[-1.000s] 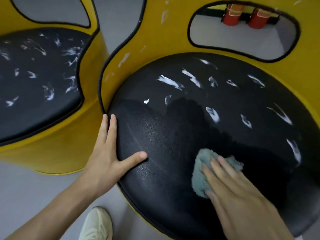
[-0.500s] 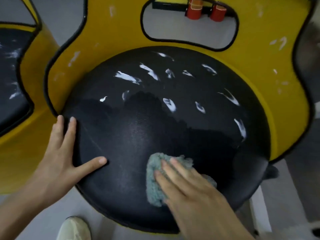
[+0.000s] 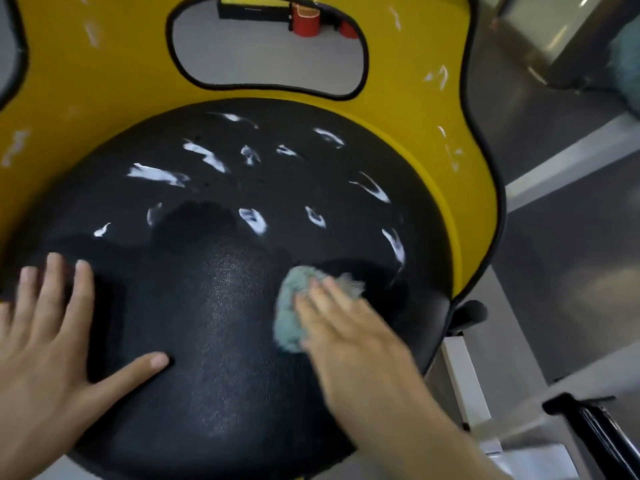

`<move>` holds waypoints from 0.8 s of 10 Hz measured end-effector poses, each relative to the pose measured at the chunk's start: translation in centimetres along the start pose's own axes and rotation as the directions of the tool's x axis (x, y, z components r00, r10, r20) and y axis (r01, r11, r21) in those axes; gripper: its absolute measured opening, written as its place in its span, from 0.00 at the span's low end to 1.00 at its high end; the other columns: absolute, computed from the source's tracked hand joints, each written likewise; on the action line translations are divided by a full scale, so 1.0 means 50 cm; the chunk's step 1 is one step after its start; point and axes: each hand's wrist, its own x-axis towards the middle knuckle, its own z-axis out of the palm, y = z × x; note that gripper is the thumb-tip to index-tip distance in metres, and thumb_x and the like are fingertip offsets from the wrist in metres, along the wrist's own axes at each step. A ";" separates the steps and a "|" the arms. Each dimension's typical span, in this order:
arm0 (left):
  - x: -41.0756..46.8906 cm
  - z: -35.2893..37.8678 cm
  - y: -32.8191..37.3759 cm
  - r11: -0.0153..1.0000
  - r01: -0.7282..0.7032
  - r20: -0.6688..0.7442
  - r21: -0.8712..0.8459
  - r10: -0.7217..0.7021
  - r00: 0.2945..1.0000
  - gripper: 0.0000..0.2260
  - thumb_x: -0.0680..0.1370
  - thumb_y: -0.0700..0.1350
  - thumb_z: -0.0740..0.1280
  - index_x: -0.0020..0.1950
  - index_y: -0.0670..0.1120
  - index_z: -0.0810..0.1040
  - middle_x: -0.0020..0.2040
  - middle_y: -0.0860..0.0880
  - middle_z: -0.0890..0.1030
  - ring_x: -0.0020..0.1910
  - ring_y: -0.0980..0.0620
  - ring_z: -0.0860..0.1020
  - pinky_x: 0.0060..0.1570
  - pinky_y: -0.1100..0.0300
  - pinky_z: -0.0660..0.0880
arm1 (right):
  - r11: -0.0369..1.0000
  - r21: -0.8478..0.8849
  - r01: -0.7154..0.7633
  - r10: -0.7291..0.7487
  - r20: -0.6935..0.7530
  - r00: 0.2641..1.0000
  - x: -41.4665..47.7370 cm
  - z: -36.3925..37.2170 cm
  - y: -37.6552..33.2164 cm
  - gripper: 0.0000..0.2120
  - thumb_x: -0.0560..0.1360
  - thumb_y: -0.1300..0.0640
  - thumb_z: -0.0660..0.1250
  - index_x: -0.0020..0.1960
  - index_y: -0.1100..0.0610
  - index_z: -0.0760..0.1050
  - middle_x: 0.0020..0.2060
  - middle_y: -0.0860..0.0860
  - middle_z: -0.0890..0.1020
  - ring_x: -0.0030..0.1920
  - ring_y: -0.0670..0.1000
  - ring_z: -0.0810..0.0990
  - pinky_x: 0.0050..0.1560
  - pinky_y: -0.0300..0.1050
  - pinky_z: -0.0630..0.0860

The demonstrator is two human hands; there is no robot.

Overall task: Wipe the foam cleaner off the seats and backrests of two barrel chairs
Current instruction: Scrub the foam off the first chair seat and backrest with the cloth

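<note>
L hand (image 3: 48,341) flat, fingers spread, braces seat (image 3: 214,306) at front-left edge. R hand (image 3: 349,334), fingers straight, presses cloth (image 3: 291,306) right of seat centre; cloth's long axis runs roughly front-to-back. Step: wiping seat. Next, likely: sweep toward back edge thru foam streaks (image 3: 156,174), then backrest (image 3: 104,64).

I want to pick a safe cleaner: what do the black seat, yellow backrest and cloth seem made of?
Black seat: likely leather or vinyl; pebbled grain, soft sheen.
Yellow backrest: smooth, hard-looking, black edge trim; painted metal or plastic, unclear.
Cloth: probably microfibre; fuzzy teal pile.
</note>
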 end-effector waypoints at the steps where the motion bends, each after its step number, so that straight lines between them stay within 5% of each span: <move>1: 0.008 0.006 0.041 0.996 -0.086 0.025 0.015 0.085 0.996 0.51 0.71 0.81 0.51 0.84 0.50 0.49 0.84 0.47 0.46 0.83 0.44 0.45 0.77 0.33 0.49 | 0.985 -0.075 -0.158 0.143 -0.177 0.974 -0.026 0.018 0.055 0.26 0.76 0.53 0.54 0.69 0.60 0.77 0.69 0.57 0.77 0.71 0.56 0.73 0.69 0.55 0.72; 2: 0.015 0.004 0.113 0.963 -0.263 0.128 0.066 0.253 0.959 0.44 0.77 0.76 0.48 0.84 0.48 0.52 0.84 0.45 0.47 0.83 0.46 0.45 0.80 0.49 0.41 | 1.000 -0.008 0.009 -0.011 -0.236 0.972 -0.062 0.050 -0.034 0.21 0.75 0.56 0.61 0.64 0.57 0.81 0.66 0.54 0.80 0.69 0.54 0.76 0.67 0.51 0.71; 3: 0.030 0.010 0.179 0.897 -0.432 0.190 0.098 0.409 0.893 0.40 0.80 0.72 0.48 0.84 0.48 0.52 0.84 0.44 0.48 0.83 0.46 0.46 0.78 0.48 0.44 | 0.994 0.001 0.107 -0.106 -0.141 0.984 -0.031 0.041 -0.013 0.22 0.76 0.51 0.59 0.68 0.54 0.78 0.68 0.51 0.78 0.72 0.52 0.73 0.69 0.51 0.73; 4: 0.037 0.017 0.220 0.860 -0.497 0.222 0.112 0.466 0.857 0.44 0.79 0.75 0.50 0.84 0.47 0.51 0.84 0.44 0.48 0.83 0.48 0.44 0.77 0.48 0.45 | 0.987 -0.101 -0.125 0.115 -0.107 0.988 0.006 0.003 0.092 0.27 0.78 0.50 0.51 0.72 0.58 0.74 0.71 0.54 0.76 0.74 0.54 0.70 0.69 0.56 0.73; 5: 0.024 0.025 0.243 0.863 -0.491 0.260 0.117 0.450 0.854 0.44 0.79 0.75 0.50 0.84 0.45 0.51 0.84 0.45 0.50 0.83 0.49 0.44 0.77 0.49 0.45 | 0.989 -0.041 -0.143 0.136 -0.132 0.982 -0.035 0.005 0.073 0.26 0.78 0.50 0.53 0.71 0.59 0.75 0.70 0.55 0.75 0.73 0.56 0.71 0.69 0.55 0.68; 6: 0.008 0.030 0.260 0.887 -0.447 0.281 0.120 0.401 0.872 0.46 0.79 0.76 0.48 0.83 0.42 0.51 0.84 0.45 0.49 0.83 0.49 0.44 0.77 0.49 0.46 | 1.000 -0.021 0.006 -0.009 -0.156 0.988 -0.096 0.018 0.042 0.25 0.77 0.50 0.56 0.70 0.57 0.76 0.70 0.53 0.76 0.73 0.54 0.72 0.68 0.52 0.65; 8: -0.021 0.041 0.345 0.872 -0.473 0.318 0.124 0.417 0.852 0.46 0.79 0.75 0.49 0.81 0.39 0.58 0.83 0.43 0.55 0.82 0.43 0.54 0.73 0.48 0.53 | 0.973 -0.008 -0.232 0.229 -0.132 0.964 -0.029 -0.005 0.120 0.26 0.79 0.51 0.51 0.71 0.60 0.75 0.69 0.56 0.77 0.72 0.56 0.72 0.70 0.55 0.70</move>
